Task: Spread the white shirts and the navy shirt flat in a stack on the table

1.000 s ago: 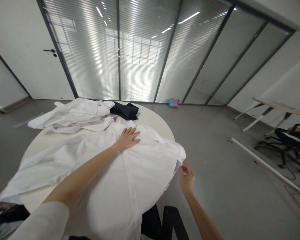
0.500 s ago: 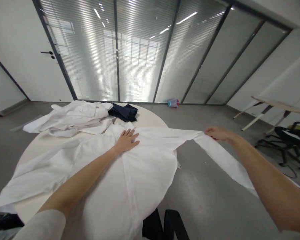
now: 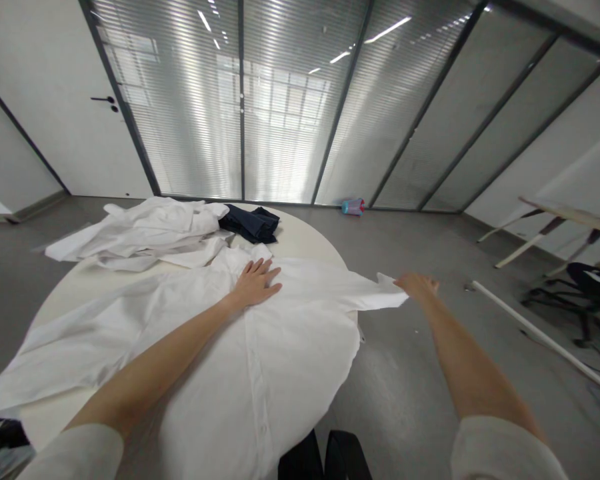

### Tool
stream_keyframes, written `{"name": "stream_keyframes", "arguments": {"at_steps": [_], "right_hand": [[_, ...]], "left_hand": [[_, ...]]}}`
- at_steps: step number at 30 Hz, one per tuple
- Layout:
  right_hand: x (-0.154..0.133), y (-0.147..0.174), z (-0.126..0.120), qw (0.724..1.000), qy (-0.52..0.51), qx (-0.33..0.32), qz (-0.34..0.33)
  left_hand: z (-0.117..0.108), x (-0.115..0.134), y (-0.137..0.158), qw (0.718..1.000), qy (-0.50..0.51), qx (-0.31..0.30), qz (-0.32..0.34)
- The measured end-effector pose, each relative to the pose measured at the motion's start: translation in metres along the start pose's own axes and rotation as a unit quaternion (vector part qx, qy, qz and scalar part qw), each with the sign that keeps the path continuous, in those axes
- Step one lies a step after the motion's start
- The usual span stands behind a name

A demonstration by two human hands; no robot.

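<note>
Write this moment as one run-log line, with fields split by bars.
left hand: flat on white shirt | right hand: holding its sleeve out past round table | far side: white cloth pile, dark cloth

"Where is the shirt point(image 3: 300, 360) laid?"

"It is spread across the table point(image 3: 317, 240), and the left hand point(image 3: 254, 285) is set on its upper part."

"And the right hand point(image 3: 419, 285)?"

"It is held beyond the table's right edge, where a sleeve point(image 3: 370, 293) is stretched out over the floor point(image 3: 405, 380)."

"What is placed behind the shirt?"

"A heap of clothes point(image 3: 155, 230) is set at the table's far left, with a bundle point(image 3: 253, 225) laid just right of it."

"Farther off?"

"A bin point(image 3: 353, 207) is seen on the floor before the glass wall point(image 3: 280, 100); a pole point(image 3: 540, 332), a chair point(image 3: 597, 280) and a desk point(image 3: 575, 213) are placed to the right."
</note>
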State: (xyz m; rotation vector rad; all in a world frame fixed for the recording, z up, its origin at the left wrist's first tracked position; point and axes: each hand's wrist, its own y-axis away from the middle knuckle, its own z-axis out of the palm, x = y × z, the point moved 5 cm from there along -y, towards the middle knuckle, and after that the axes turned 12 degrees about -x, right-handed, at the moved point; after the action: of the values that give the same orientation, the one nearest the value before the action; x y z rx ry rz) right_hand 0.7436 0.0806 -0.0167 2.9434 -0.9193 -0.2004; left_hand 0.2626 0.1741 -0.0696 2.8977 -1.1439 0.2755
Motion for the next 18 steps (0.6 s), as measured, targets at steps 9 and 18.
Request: {"name": "stream_keyframes", "arguments": {"at_steps": [9, 18], "right_hand": [[-0.243, 0.102, 0.070, 0.934, 0.042, 0.026, -0.354], [-0.255, 0.113, 0.088, 0.932, 0.107, 0.024, -0.345]], "left_hand": [[-0.011, 0.003, 0.005, 0.999, 0.027, 0.033, 0.015], [-0.111, -0.158, 0.211, 0.979, -0.024, 0.145, -0.142]]}}
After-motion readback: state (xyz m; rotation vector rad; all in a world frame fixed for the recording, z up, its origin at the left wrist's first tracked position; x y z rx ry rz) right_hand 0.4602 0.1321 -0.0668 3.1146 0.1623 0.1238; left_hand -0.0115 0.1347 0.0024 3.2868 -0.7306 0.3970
